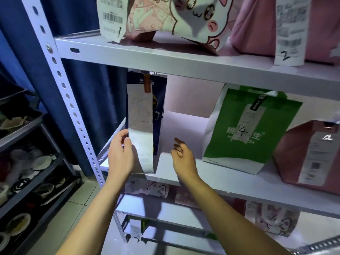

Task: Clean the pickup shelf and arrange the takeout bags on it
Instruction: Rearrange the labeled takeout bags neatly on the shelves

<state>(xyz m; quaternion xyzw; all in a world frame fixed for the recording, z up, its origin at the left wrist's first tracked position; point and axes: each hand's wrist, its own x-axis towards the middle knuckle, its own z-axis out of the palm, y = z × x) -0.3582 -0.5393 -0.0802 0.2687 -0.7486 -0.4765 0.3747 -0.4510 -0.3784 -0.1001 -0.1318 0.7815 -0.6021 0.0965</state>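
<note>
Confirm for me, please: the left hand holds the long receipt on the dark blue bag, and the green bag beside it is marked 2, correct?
Not quite. The head view shows the green bag marked 14, not 2. The rest stands: the left hand holds the long receipt on the dark blue bag.

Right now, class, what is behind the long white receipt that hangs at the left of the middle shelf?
Behind the long white receipt stands a dark blue paper bag, visible along its right side and top. The left hand holds the receipt's lower edge. The bag's front face is mostly covered.
</note>
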